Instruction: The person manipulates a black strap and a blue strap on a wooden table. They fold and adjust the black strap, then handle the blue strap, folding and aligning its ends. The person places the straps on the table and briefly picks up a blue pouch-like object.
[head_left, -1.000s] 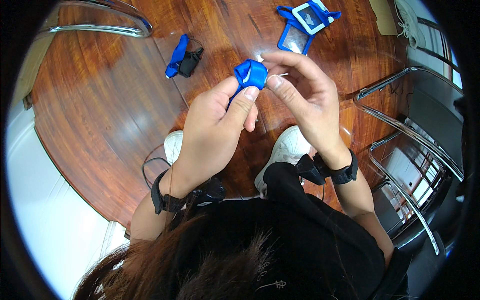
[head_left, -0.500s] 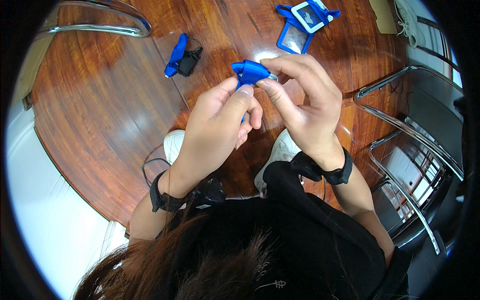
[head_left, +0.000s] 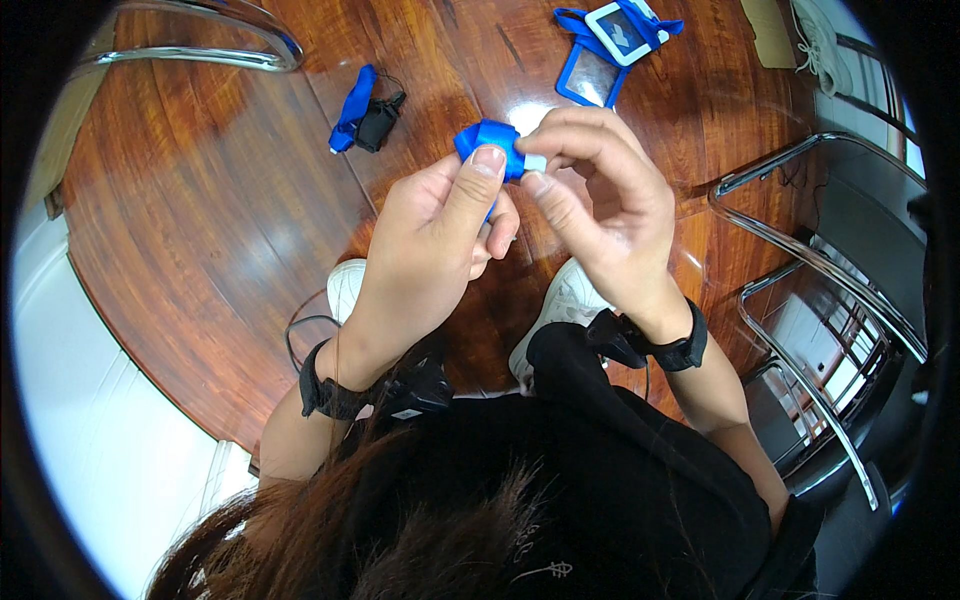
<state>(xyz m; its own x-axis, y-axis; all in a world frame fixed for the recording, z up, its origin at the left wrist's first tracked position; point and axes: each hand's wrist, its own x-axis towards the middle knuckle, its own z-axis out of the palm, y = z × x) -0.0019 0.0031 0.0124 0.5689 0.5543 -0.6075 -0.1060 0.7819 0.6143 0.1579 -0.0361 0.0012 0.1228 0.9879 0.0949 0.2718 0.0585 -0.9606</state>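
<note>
My left hand [head_left: 432, 235] grips a blue lanyard [head_left: 497, 139], its ribbon folded into a thick bundle under my thumb. A strip of the same ribbon runs down behind the fingers of that hand. From the right side of the bundle sticks a small whitish piece [head_left: 535, 162], too small to name surely. My right hand [head_left: 610, 205] is closed at this piece and the ribbon's right edge, thumb below and index finger above. The lower part of the lanyard is hidden by my left hand.
On the wood-patterned surface lie a blue ribbon with a black object [head_left: 376, 124] to the left and blue-strapped badge holders [head_left: 592, 78] at the far right. Metal-framed chairs [head_left: 800, 235] stand on the right, and a chrome chair leg [head_left: 200, 58] is at upper left.
The ribbon bundle has turned and shifted slightly left, with my left thumb now lying over it. My right fingers have slid to its right end, where the whitish piece shows more.
</note>
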